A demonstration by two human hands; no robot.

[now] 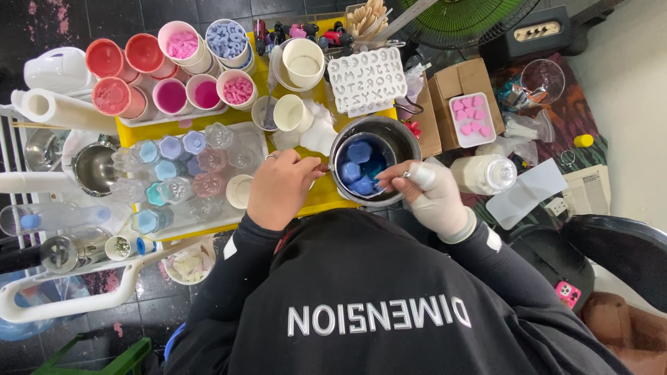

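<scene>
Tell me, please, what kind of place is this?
Probably a home craft workspace for candle or soap making: round metal pot of blue wax-like pieces, white letter-shaped silicone mould, pink and red filled cups.

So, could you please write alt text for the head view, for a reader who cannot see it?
Seen from above, a person in a black top works at a metal bowl of blue wax blocks; the bare left hand steadies its rim and the white-gloved right hand reaches in. Cups of pink and blue wax pieces crowd the yellow tray.

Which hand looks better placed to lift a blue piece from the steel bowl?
Probably right: the white-gloved right hand reaches into the round steel bowl, by the blue hexagonal pieces; the bare left hand rests outside its rim.
</scene>
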